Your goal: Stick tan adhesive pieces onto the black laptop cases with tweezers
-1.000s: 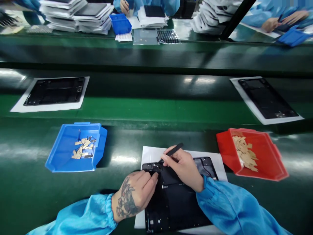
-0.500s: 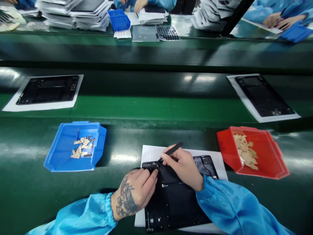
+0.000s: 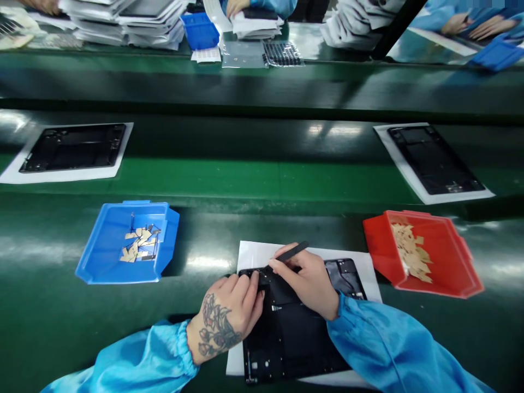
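Observation:
A black tablet shell [image 3: 303,338] lies open-side up on a sheet of white paper [image 3: 254,252] in front of me. My right hand [image 3: 309,278] is closed around black tweezers [image 3: 293,250], whose tip points down at the shell's upper left corner. At that same corner my left hand [image 3: 229,311] presses with bent, closed fingers on the shell's edge. Its fingertips cover part of the corner, so I cannot see whether a small part is under them. A dark cable shows inside the shell at its upper right.
A blue bin [image 3: 96,262] with small tan and black pieces stands on the left, a red bin [image 3: 450,267] with tan pieces on the right. Two more tablet shells [image 3: 73,147] lie on paper on the green belt [image 3: 229,177]. Co-workers' hands and paper stacks [image 3: 151,27] are across.
My left fingers have shifted slightly up, covering more of the shell's corner. The tweezers stay at nearly the same spot. Shells on the belt appear slightly further left.

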The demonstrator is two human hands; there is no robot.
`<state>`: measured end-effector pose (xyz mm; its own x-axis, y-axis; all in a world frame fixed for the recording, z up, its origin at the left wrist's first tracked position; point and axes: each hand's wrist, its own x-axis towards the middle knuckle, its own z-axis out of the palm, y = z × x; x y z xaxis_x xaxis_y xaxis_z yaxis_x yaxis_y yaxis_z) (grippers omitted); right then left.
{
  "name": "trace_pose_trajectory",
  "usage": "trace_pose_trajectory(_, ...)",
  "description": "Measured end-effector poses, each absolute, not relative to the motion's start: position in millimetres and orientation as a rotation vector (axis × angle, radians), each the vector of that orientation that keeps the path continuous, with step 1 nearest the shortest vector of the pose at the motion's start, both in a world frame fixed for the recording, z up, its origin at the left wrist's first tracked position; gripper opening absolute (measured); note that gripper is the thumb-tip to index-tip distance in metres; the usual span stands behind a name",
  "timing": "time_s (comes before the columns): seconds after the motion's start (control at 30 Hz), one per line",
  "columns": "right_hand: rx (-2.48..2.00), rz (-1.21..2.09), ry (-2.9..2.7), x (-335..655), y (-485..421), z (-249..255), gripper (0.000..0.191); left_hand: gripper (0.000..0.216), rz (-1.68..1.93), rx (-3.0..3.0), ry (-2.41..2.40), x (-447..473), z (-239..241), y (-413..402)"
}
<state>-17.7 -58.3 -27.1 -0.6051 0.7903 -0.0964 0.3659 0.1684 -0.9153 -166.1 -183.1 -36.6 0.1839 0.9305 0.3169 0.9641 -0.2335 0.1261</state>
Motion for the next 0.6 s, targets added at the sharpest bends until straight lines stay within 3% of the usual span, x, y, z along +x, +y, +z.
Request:
trace_pose_trajectory(0.3,-0.98,0.86,-2.149,-6.9,-58.9,-16.4,0.008,0.034,-0.525,-2.295,-1.874,-162.5,-39.5,-182.5)
trace_pose_trajectory(0.6,-0.973,1.125,-2.19,-7.0,-62.0,-10.8,0.008,0.033,-0.555,-2.286,-1.891,-162.4,-40.0,-180.8)
